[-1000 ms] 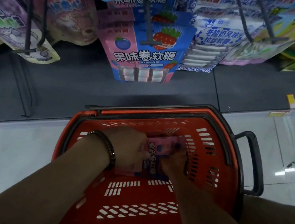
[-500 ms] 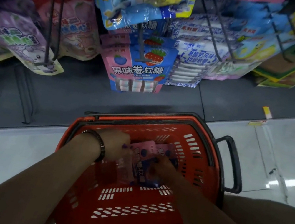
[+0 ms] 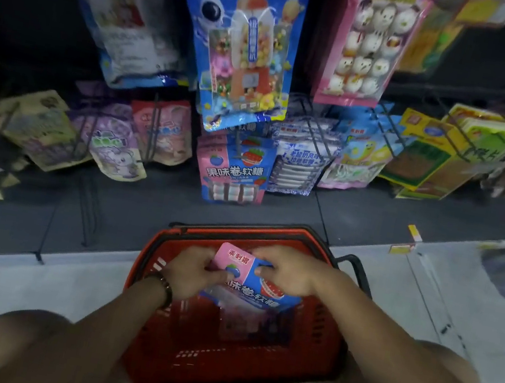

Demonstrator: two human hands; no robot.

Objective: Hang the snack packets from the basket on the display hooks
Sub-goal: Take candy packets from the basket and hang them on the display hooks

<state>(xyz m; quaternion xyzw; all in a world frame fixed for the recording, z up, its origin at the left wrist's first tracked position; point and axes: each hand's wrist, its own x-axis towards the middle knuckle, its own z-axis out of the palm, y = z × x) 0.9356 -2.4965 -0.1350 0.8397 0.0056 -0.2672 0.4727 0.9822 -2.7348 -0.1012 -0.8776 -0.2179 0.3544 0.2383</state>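
Dim snack rack (image 3: 315,135) behind; left hand (image 3: 194,273) and right hand (image 3: 290,273) both pinch one packet (image 3: 256,289), apparently just above the basket (image 3: 315,335).

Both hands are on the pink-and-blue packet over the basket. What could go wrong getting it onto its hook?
1. The left hand and right hand cover the top edge of the pink-and-blue packet, so its hang hole is hidden. A regrip may be needed, and it could slip back into the red basket.
2. The blue astronaut bag overlaps the top of the matching packets, so it may block the hook or get knocked.
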